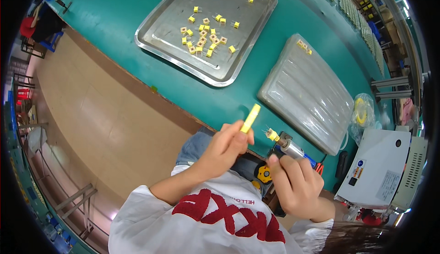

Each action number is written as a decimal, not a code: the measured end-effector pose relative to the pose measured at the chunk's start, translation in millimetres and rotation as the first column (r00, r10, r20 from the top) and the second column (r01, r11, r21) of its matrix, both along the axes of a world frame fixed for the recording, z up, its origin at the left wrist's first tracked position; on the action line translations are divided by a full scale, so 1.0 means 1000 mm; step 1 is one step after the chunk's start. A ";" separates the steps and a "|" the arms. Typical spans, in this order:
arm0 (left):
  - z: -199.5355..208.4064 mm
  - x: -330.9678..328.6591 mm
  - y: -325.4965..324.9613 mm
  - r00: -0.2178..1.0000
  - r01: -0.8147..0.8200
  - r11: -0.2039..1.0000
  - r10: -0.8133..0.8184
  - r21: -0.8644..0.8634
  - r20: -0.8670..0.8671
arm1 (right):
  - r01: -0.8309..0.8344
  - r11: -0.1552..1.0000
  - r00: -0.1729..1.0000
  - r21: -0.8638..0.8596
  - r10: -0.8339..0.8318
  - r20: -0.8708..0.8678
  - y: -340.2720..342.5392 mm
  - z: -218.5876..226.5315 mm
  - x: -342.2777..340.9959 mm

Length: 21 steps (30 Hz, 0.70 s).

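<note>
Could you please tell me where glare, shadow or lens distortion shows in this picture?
In the head view, glare streaks the plastic-wrapped block; pale reflections mark the metal tray, with a dark shadow along its near rim; the yellow strip in the left hand looks very bright; straight edges bend toward the black rim.

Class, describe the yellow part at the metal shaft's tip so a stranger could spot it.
From the green table, come to its near edge, where a silver cylinder sits just beyond the right hand. The yellow part is at its shaft's tip. Unlike similar parts lying loose in the tray, it sits on a shaft.
</note>
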State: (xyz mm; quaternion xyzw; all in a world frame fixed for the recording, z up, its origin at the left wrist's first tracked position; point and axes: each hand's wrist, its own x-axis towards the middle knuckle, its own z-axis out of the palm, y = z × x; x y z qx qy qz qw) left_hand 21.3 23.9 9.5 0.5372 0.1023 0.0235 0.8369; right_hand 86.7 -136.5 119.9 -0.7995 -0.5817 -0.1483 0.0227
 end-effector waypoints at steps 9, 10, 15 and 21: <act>0.001 0.041 0.018 0.958 -0.071 0.798 -0.112 0.598 0.264 | 0.305 0.852 0.917 0.426 -0.142 -0.372 -0.017 -0.006 0.060; 0.000 0.041 0.017 0.951 -0.068 0.798 -0.129 0.599 0.280 | 0.414 0.808 0.873 0.420 -0.222 -0.434 -0.018 -0.011 0.079; -0.009 0.040 0.068 0.844 -0.537 0.788 0.492 0.301 0.215 | 0.638 0.680 0.716 0.362 -0.351 -0.604 -0.026 -0.046 0.160; 0.021 0.047 0.119 0.824 -0.555 0.529 0.456 0.642 0.337 | 0.533 0.799 0.790 0.278 -0.354 -0.500 -0.001 -0.071 0.216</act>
